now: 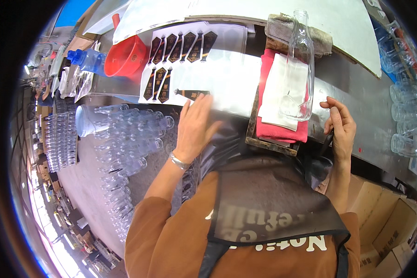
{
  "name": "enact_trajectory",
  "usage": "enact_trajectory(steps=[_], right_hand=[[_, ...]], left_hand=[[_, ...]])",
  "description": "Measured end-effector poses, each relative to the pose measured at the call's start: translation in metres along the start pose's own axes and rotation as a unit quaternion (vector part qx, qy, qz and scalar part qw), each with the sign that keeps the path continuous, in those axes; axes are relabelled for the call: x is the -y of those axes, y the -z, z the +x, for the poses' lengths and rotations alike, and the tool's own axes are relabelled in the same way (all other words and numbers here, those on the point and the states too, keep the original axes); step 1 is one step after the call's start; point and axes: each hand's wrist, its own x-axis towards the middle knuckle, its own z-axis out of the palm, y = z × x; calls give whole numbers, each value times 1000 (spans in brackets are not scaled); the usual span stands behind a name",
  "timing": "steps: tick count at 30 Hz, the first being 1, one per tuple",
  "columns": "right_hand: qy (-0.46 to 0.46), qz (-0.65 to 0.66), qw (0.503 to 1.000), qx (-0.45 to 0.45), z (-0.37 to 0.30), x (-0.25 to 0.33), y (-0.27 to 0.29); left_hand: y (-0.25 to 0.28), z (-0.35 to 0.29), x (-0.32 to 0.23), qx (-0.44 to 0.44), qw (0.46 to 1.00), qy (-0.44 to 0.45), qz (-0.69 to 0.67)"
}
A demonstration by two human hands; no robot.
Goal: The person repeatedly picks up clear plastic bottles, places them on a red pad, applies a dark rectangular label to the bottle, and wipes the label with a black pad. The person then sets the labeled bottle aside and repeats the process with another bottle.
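Note:
My left hand (194,126) reaches over the front edge of a white label sheet (183,74), slightly blurred. Its fingers are stretched, the thumb apart, and the fingertips overlap one end of a dark label (186,94) turned sideways. Several more dark, pointed labels stand upright on the sheet. To the right, a clear glass bottle (299,60) lies on a folded white cloth (275,99) over a red cloth (282,132), neck pointing away. Beside the bottle's base, my right hand (342,127) is curled, with a dark, narrow thing below its fingers; what it grips is unclear.
A wooden frame (272,146) holds the cloths, with a grey rag (282,28) behind. A red funnel (125,56) and blue plastic bottle (86,61) are at far left. Many glass bottles (125,134) stand below left; glass jars (407,109) line the right. A cardboard box (380,217) is lower right.

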Motion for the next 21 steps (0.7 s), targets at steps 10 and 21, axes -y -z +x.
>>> enact_trajectory(steps=[10, 21], right_hand=[[-20, 52, 993, 107, 0, 31, -31], [-8, -17, 994, 106, -1, 27, -46]], left_hand=[[-1, -26, 42, -180, 973, 116, -83], [41, 159, -85, -171, 929, -260, -201]])
